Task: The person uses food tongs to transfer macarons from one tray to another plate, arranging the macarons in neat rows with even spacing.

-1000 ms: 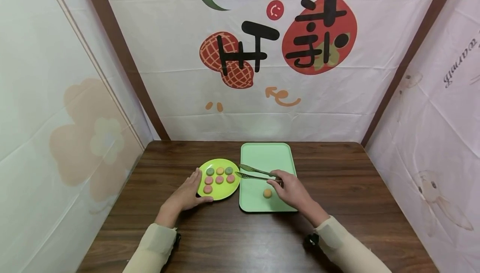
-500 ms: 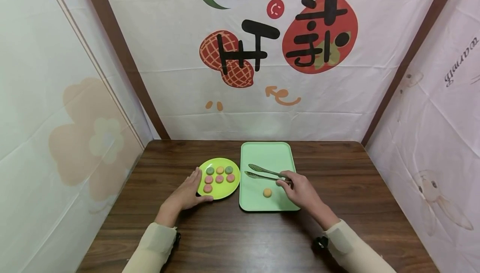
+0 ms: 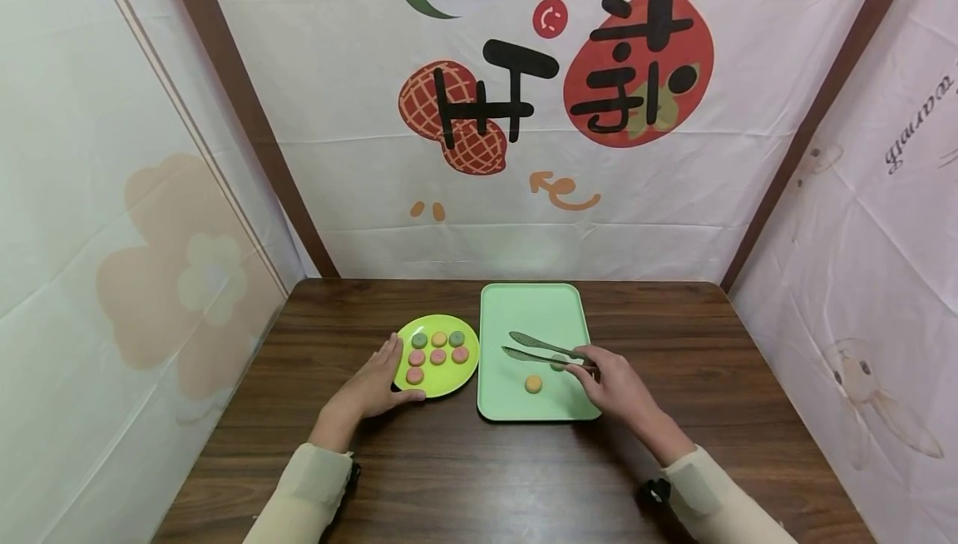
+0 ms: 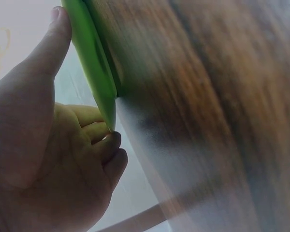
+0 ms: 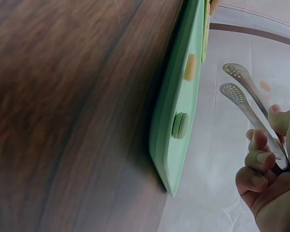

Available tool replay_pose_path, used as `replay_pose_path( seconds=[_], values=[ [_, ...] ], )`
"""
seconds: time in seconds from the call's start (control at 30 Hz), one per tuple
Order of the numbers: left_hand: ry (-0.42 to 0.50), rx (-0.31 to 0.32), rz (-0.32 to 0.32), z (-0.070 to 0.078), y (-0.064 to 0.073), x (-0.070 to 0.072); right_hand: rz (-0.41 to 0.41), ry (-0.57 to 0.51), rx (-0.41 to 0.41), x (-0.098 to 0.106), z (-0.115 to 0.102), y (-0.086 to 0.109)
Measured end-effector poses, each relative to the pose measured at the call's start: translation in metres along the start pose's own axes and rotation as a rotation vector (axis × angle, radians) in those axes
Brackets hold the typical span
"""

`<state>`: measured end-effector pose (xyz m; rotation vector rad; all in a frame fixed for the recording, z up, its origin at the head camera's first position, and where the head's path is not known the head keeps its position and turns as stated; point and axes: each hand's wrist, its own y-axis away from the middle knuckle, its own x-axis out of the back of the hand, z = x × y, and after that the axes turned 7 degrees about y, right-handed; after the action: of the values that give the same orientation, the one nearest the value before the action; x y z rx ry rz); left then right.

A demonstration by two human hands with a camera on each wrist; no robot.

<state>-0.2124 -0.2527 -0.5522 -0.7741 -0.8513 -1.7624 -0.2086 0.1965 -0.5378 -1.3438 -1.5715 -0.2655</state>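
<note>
My right hand [image 3: 615, 382] grips a pair of metal tongs [image 5: 247, 111] by the handle end. The tongs' perforated tips stand apart with nothing between them, pointing left over the mint-green tray [image 3: 516, 307]. On the tray lie a yellow macaron [image 3: 533, 383] and a green macaron [image 3: 558, 362], the latter partly behind the tongs. My left hand [image 3: 370, 382] rests along the left edge of the lime-green plate [image 3: 449, 382], fingers extended and thumb spread along its near rim. Several pink macarons [image 3: 437, 357], two green ones and a yellow one lie on the plate.
Plate and tray stand side by side, nearly touching, on a dark wooden table [image 3: 464, 477]. Behind the table hangs a printed white cloth [image 3: 359, 220], with cloth walls at both sides.
My right hand has drawn the tongs rightward from the plate's right edge back over the tray. The green macaron on the tray has come into view. The left hand has stayed in place.
</note>
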Motion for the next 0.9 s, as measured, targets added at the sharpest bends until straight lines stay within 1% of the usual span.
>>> replay_pose_path(
  seconds=[0.1,0.23,0.33,0.4,0.6,0.8,0.9],
  values=[
    [0.005,-0.016,0.003,0.001,0.0,0.001,-0.011,0.014,0.005,0.001,0.003,0.004],
    [0.004,-0.017,0.001,0.001,0.0,0.0,-0.026,0.027,0.001,0.003,0.004,0.008],
    [0.001,-0.003,-0.002,0.0,0.0,0.0,-0.022,0.035,0.004,0.005,0.005,0.011],
    [0.003,-0.005,0.001,0.0,0.0,0.0,-0.02,0.035,0.009,0.006,0.006,0.014],
    [0.008,-0.009,-0.001,0.001,0.001,0.001,-0.038,0.015,0.02,0.011,0.009,0.02],
    [0.009,-0.012,-0.002,0.002,0.002,0.001,-0.042,-0.009,0.064,0.012,0.012,0.026],
    [0.007,-0.009,-0.006,0.002,0.001,0.001,-0.059,-0.012,0.06,0.012,0.015,0.03]
  ],
)
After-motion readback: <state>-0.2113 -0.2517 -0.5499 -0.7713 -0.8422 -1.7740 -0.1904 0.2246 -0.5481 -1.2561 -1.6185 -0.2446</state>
